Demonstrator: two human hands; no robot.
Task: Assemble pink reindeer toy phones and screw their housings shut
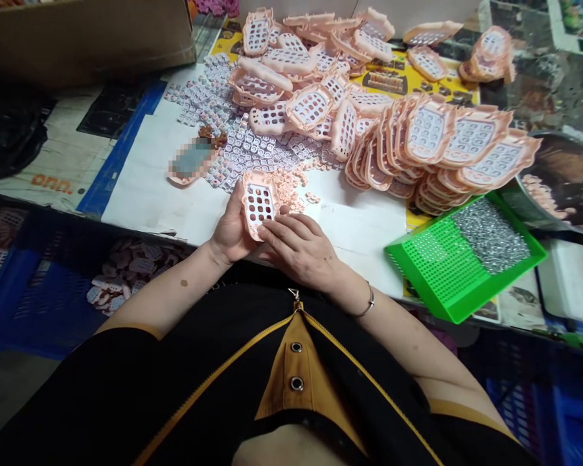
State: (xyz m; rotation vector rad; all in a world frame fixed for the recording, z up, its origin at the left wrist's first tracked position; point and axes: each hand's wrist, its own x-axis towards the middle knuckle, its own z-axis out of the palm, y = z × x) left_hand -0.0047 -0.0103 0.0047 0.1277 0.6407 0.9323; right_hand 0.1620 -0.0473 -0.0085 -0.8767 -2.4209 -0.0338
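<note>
My left hand (230, 228) is closed round the left side of a pink toy phone shell (258, 200), which has rows of key holes in a white panel. My right hand (305, 251) lies over the shell's lower right end, its fingers bent and pressed together against it; whether a small part is under the fingertips is hidden. Just behind the shell lies a heap of small pink pieces (289, 188). White button sheets (252, 152) spread out beyond, under more loose pink shells (311, 107). A blurred shell (193, 160) lies at the left.
Stacked shells (427, 133) stand on the right. A green basket (418, 259) of small metal screws sits at the front right, beside a metal bowl (558, 181) with pink pieces. A cardboard box (87, 42) is back left. Blue crates (43, 291) are below the table edge.
</note>
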